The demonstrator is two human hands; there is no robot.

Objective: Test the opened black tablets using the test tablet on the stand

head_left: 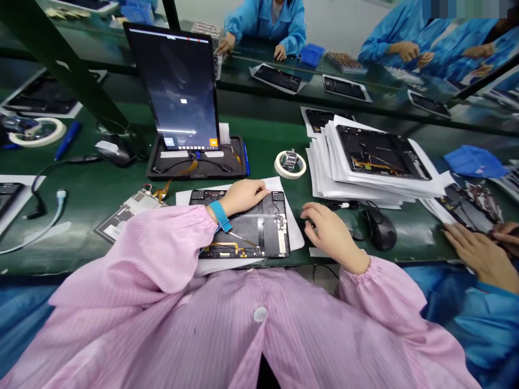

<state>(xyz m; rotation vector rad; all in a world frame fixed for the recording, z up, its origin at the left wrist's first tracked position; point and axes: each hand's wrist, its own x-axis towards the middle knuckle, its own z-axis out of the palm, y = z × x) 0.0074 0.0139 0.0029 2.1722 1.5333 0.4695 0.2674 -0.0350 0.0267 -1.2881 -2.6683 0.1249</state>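
An opened tablet housing, black inside with orange flex cables and a small board, lies on white sheets in front of me. My left hand, a blue strap around its wrist, rests over the housing's far edge, its fingers stretched to the right. To the right of the sheets, my right hand hovers or rests by the bench with loosely bent fingers apart; nothing shows in it. A loose display assembly with a metal back lies left of the housing, partly behind my sleeve.
A lit tablet screen stands in a black tray. Tape roll, a stack of white sheets topped by another housing, and a black mouse are nearby. A co-worker's hand works at far right.
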